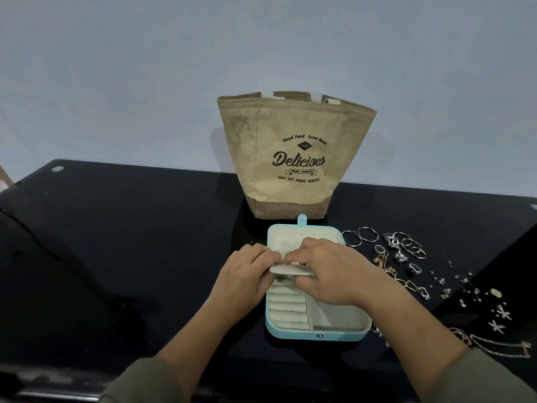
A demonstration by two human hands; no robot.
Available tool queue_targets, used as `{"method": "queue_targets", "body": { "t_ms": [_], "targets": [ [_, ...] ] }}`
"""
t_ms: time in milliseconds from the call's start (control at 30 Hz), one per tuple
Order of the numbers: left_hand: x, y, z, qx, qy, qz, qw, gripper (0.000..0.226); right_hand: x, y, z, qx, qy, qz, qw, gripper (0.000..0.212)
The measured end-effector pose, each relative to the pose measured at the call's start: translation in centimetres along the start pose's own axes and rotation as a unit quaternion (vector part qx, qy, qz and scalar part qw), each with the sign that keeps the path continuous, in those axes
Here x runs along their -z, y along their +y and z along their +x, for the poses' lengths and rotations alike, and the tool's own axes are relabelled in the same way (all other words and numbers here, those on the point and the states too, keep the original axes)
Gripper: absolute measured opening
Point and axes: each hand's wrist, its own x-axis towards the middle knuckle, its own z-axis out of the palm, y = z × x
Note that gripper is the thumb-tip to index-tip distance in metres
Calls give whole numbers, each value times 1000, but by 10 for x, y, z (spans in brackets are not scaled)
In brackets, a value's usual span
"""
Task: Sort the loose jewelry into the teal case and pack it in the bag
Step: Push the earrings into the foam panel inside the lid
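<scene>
The teal case [319, 334] lies open on the black table, its cream lining, ring rolls and side compartment showing. Over its middle, my left hand [247, 273] and my right hand [328, 271] together pinch a cream earring panel [290, 270] that stands tilted above the hinge. Whether a small piece sits between my fingertips I cannot tell. Loose jewelry lies to the right of the case: silver hoops [359, 237], a cluster of rings [402, 247], a gold chain [390, 271], small studs [470, 289] and another chain [494, 344]. The burlap bag [296, 158] stands upright and open just behind the case.
The black glass table [116, 242] runs left to a rounded corner with a metal stud [57, 169]. A pale wall rises behind it. My olive sleeves cover the near table edge.
</scene>
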Motion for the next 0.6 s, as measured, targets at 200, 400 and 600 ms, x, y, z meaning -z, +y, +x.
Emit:
{"method": "queue_targets", "body": {
  "t_ms": [200, 400, 600],
  "targets": [
    [0, 2, -1, 26, 16, -33, 999, 5, 0, 3, 3, -8, 2, 8, 1000, 36],
    [2, -1, 4, 4, -22, -12, 1000, 12, -1, 3, 6, -3, -2, 6, 1000, 28],
    [8, 0, 14, 146, -62, -199, 967, 11, 13, 5, 14, -15, 60, -69, 996, 22]
  ]
}}
